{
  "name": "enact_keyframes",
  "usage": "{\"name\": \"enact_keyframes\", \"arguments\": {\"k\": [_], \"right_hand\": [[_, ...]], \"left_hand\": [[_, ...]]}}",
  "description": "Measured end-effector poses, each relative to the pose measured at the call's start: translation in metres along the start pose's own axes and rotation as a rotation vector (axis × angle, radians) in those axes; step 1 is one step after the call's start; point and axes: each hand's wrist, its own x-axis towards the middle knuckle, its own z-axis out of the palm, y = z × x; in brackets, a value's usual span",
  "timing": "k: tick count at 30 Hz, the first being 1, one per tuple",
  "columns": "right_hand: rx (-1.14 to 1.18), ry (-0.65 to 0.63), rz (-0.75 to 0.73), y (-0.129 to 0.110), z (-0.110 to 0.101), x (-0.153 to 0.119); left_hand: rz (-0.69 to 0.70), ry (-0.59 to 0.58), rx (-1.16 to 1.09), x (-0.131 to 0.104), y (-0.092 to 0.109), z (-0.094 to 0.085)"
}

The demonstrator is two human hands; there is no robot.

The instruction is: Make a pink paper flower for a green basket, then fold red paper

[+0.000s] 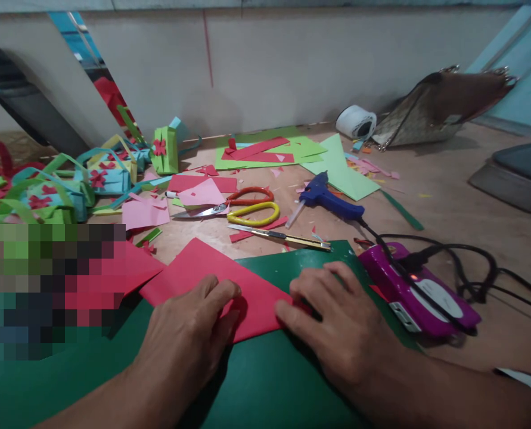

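Note:
A folded sheet of red paper lies at a slant on a dark green cutting mat. My left hand is curled over its near left part, fingertips on the sheet and thumb by the near edge. At the right corner of the sheet, my right hand pinches the paper between thumb and bent fingers. Beyond the sheet lie a box cutter with its blade out, scissors with one red and one yellow handle, and a blue hot glue gun.
Small paper bags with red bows stand at the left. A purple power strip with black cords sits at the right. Green sheets, paper scraps, a white roll and a brown handbag are near the wall.

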Motion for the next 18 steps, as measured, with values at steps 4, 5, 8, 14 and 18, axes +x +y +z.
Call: {"name": "enact_keyframes", "arguments": {"k": [4, 5, 8, 14, 18], "right_hand": [[-0.042, -0.052, -0.186, -0.005, 0.002, -0.001], [-0.048, -0.074, -0.193, -0.006, 0.002, -0.001], [-0.064, -0.099, -0.178, -0.009, 0.004, -0.002], [-0.064, -0.082, -0.148, -0.009, 0.006, -0.006], [-0.052, -0.051, -0.135, -0.009, 0.007, -0.007]], "left_hand": [[0.06, -0.048, -0.009, 0.002, -0.001, -0.002], [0.084, -0.062, -0.001, 0.003, -0.001, -0.003], [0.232, -0.061, -0.015, 0.004, -0.001, -0.008], [0.453, 0.088, 0.144, -0.02, -0.002, -0.013], [0.487, 0.051, 0.293, -0.037, -0.002, -0.018]]}}
